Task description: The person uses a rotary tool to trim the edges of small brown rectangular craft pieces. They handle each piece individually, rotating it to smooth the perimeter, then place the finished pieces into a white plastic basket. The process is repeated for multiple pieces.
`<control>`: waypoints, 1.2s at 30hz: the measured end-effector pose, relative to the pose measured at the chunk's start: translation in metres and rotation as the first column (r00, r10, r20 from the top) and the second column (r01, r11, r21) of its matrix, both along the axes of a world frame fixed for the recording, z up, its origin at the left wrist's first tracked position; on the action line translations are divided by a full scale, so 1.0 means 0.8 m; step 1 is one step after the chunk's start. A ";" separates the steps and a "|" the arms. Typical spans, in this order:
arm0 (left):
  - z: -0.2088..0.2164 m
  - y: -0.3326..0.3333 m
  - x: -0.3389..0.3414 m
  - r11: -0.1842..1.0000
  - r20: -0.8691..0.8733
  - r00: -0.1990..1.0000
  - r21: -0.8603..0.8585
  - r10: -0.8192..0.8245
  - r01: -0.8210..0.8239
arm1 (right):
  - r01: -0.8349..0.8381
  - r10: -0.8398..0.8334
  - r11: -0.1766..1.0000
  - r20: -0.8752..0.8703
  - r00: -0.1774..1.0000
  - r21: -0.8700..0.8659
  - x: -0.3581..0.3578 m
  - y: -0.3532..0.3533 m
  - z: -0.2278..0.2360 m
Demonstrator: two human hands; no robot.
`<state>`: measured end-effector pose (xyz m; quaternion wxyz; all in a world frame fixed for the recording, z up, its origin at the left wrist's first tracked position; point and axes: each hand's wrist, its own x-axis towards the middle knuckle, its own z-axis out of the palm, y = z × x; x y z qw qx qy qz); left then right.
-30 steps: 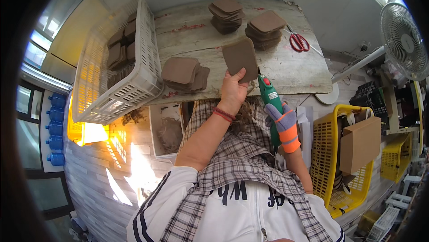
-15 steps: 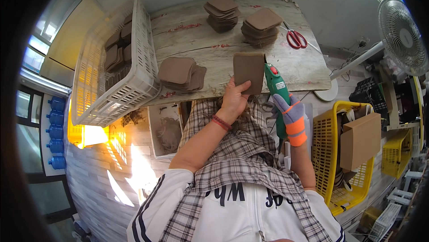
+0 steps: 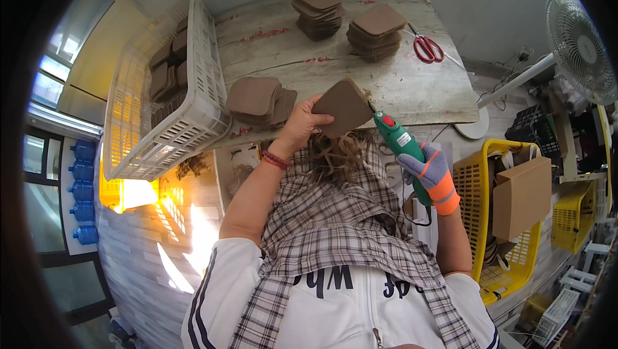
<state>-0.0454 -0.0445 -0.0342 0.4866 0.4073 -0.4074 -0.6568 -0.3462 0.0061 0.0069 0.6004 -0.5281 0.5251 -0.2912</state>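
My bare left hand (image 3: 300, 125) grips a brown pad with rounded corners (image 3: 347, 109) by its left side, thumb on top. It is held tilted above the table's front edge. My right hand (image 3: 432, 172), in a grey and orange glove, is wrapped round a green electric hand tool (image 3: 393, 131) with a red button. The tool's thin tip meets the pad's right edge; the exact contact is too small to tell. Curled brown strips (image 3: 338, 156) lie in my lap on the checked apron (image 3: 309, 214), below the pad.
On the worn table (image 3: 270, 53) stand a near-left pad stack (image 3: 254, 98), a far stack (image 3: 320, 11) and a right stack (image 3: 378, 27) beside red-handled scissors (image 3: 426, 49). A white crate (image 3: 206, 91) flanks the left; a yellow basket (image 3: 470, 201) and a fan (image 3: 582, 46) are right.
The pad has turned from upright to a slanted, corner-up position. My left hand has shifted left with it. The tool now leans left, its tip at the pad's edge.
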 end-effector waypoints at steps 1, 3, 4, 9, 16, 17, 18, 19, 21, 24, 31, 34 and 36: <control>0.003 0.001 0.003 1.000 0.022 0.999 0.018 -0.025 0.025 | -0.008 0.007 1.000 -0.027 1.000 -0.022 -0.001 0.001 -0.005; 0.003 0.002 0.007 0.997 0.056 0.996 0.035 -0.072 0.070 | -0.019 0.017 0.999 -0.067 0.998 -0.034 0.000 0.003 -0.005; -0.001 0.003 0.009 0.995 0.068 0.993 0.033 -0.094 0.092 | -0.021 0.019 0.999 -0.081 0.997 -0.024 0.004 0.005 0.001; -0.016 0.013 0.007 0.984 0.077 0.988 0.131 -0.132 0.121 | 0.010 -0.010 1.000 -0.019 1.000 -0.010 0.021 0.010 0.005; 0.000 0.022 0.002 0.979 0.190 0.971 0.172 -0.146 0.114 | 0.014 -0.015 0.999 0.048 0.999 0.034 0.024 0.001 -0.013; 0.004 0.022 0.004 0.979 0.220 0.965 0.176 -0.145 0.107 | 0.008 -0.011 0.999 0.053 0.999 0.048 0.023 0.001 -0.011; 0.003 0.021 0.009 0.990 0.271 0.955 0.110 -0.121 0.094 | -0.007 0.004 0.998 0.047 0.999 0.067 0.022 0.001 -0.007; -0.001 0.019 0.015 0.996 0.319 0.943 0.043 -0.093 0.084 | -0.022 0.018 0.996 0.041 0.999 0.086 0.022 0.002 -0.003; -0.003 0.016 0.026 0.996 0.398 0.917 -0.052 -0.040 0.066 | -0.053 0.047 0.991 0.051 0.998 0.122 0.020 0.003 0.002; 0.002 0.015 0.036 0.994 0.392 0.919 -0.107 0.035 0.007 | -0.093 0.080 0.984 0.090 0.993 0.151 0.016 0.006 0.001; 0.014 0.021 0.039 0.998 0.200 0.978 -0.037 0.066 -0.060 | -0.157 0.155 0.987 0.055 0.986 0.044 0.013 0.010 -0.019; 0.014 0.022 0.041 1.000 0.250 0.968 -0.027 0.015 -0.008 | -0.189 0.189 0.982 0.001 0.982 0.028 0.014 0.011 -0.016; 0.015 0.022 0.039 1.000 0.295 0.956 -0.025 -0.009 0.017 | -0.192 0.193 0.980 -0.028 0.981 0.046 0.016 0.013 -0.012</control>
